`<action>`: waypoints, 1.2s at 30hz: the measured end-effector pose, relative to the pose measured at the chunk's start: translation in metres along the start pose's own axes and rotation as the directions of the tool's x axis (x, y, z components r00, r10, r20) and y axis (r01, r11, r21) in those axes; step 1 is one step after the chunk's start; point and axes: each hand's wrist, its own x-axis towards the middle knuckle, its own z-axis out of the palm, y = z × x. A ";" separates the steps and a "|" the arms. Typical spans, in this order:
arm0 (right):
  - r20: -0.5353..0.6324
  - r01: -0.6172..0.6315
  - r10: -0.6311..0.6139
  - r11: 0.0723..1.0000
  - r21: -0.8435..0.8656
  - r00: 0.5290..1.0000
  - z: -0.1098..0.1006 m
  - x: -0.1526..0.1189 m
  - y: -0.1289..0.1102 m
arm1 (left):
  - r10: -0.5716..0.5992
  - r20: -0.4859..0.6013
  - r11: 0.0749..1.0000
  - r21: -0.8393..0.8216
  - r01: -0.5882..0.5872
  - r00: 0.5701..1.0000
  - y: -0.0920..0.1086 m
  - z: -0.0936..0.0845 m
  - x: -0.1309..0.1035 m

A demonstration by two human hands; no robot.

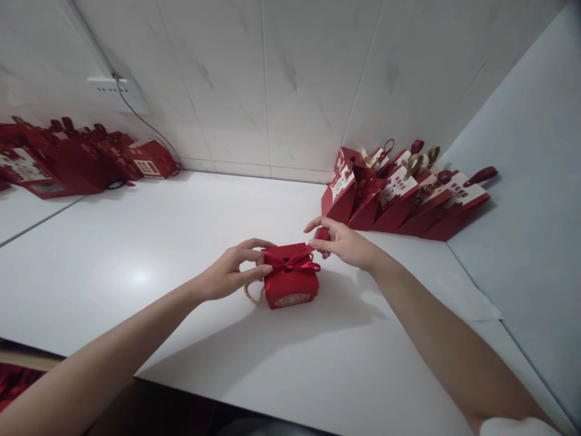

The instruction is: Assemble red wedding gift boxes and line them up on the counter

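A small red gift box with a pale oval label on its front stands on the white table. A red ribbon crosses its top and forms a loop at the right. At the box's left side hangs a twisted gold cord handle. My left hand grips the box at its upper left, thumb in front and fingers behind. Over the box's right edge, my right hand pinches the ribbon between thumb and fingers and draws it up to the right.
Several red and white gift boxes with loop handles stand in a row at the back right. More red boxes line the back left. A power strip with a cable is on the tiled wall. A pale panel borders the right side.
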 end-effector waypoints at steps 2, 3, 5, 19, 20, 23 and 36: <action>0.007 0.040 -0.040 0.999 -0.024 0.999 -0.002 -0.002 -0.001 | -0.010 0.021 0.999 0.046 0.009 1.000 0.001 -0.001 0.001; 0.008 0.051 -0.050 0.998 -0.037 0.999 -0.003 -0.002 -0.001 | -0.019 0.029 0.997 0.071 0.017 0.999 0.002 -0.002 0.001; 0.028 0.042 -0.041 0.997 -0.071 0.999 -0.004 -0.002 -0.001 | -0.038 0.035 0.994 0.105 0.034 0.999 0.002 -0.003 0.001; 0.320 -0.057 0.102 0.987 -0.148 0.942 -0.009 -0.001 -0.003 | -0.023 -0.420 0.962 0.239 0.135 0.907 -0.015 -0.014 0.001; 0.276 -0.055 0.098 0.986 -0.156 0.956 -0.008 -0.001 -0.002 | -0.072 -0.362 0.959 0.231 0.165 0.929 -0.014 -0.019 0.000; 0.148 -0.035 0.058 0.987 -0.158 0.987 -0.004 0.001 0.002 | -0.205 -0.019 0.963 0.176 0.205 0.979 -0.014 -0.034 -0.004; 0.096 -0.054 0.036 0.980 0.192 0.995 0.016 0.000 -0.002 | 0.002 -0.020 0.998 -0.070 -0.004 1.000 -0.024 -0.041 0.002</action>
